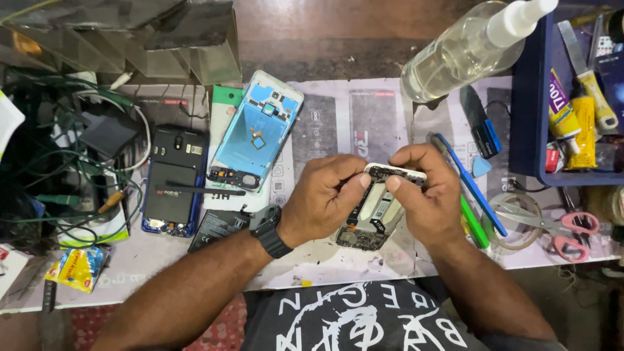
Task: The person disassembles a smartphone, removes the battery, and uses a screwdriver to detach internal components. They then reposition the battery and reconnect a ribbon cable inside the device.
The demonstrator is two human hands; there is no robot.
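My left hand (pixel 328 195) and my right hand (pixel 422 192) both grip an opened phone body (pixel 374 218) over the work mat; its circuit board and white inner frame face up. The fingertips of both hands pinch its upper edge from either side. A black watch sits on my left wrist (pixel 270 235). Just to the left lies a light blue phone back shell (pixel 255 133), inside up, and further left an opened dark phone (pixel 174 179) with a blue rim and a black tweezer across it.
A clear spray bottle (pixel 471 49) lies at the upper right beside a blue tray (pixel 530 97) of tubes and tools. Blue and green pry tools (pixel 474 195), pink-handled scissors (pixel 559 227) and a tape roll lie right. Tangled cables (pixel 65 188) crowd the left. A black battery (pixel 218 227) rests near my left forearm.
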